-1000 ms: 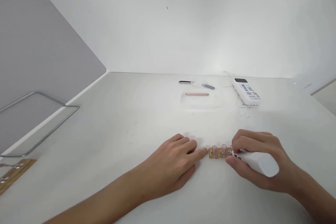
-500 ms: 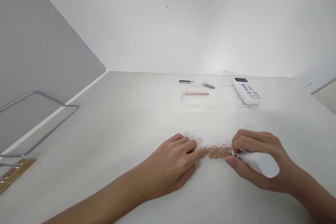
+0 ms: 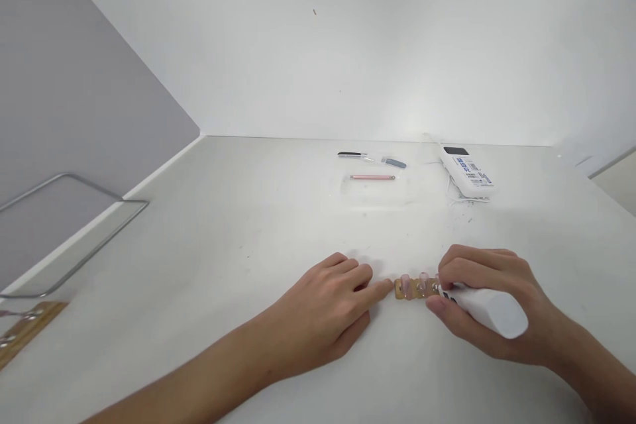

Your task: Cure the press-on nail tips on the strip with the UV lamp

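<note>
On the white tabletop lies a short wooden strip (image 3: pixel 414 296) with pale pink, glossy nail-tip-like pieces (image 3: pixel 406 286) standing along it. My left hand (image 3: pixel 342 305) rests on the table, its index finger stretched so that the tip touches the strip's left end. The other fingers of that hand are loosely bent around nothing. My right hand (image 3: pixel 507 291) is wrapped around a white handheld device (image 3: pixel 491 310), thick and rounded at the near end, with small dark marks near its far end. The device's narrow tip is over the strip's right end, which it and my fingers hide.
Toward the back lie a pink pen (image 3: pixel 372 177), a black-handled tool (image 3: pixel 350 155) and a grey-capped one (image 3: pixel 395 163). A white labelled box-like device (image 3: pixel 467 172) with a cable is right of them. At left are a metal wire frame (image 3: pixel 99 258) and a wooden piece (image 3: pixel 32 331).
</note>
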Tool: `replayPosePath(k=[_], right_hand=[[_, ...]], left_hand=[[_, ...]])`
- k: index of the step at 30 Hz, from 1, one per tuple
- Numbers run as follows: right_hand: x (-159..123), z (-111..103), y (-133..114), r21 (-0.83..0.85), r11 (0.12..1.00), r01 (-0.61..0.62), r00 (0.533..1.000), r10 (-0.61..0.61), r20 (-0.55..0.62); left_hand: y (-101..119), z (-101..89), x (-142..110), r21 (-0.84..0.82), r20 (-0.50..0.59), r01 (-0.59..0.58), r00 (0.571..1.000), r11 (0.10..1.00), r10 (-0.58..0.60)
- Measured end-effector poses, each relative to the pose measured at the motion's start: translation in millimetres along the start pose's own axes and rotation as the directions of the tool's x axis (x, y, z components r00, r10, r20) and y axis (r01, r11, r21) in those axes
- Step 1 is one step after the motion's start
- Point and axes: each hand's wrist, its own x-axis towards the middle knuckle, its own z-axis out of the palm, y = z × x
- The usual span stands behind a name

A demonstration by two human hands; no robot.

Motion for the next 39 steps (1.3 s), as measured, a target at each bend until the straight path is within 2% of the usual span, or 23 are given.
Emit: replayPosePath(k=[39], right_hand=[[0.5, -0.2, 0.4, 0.005, 1.0, -0.001, 1.0, 0.001, 0.002]], left_hand=[[-0.8, 1.2, 0.4, 0.01, 0.003, 0.003, 1.0, 1.0, -0.003]])
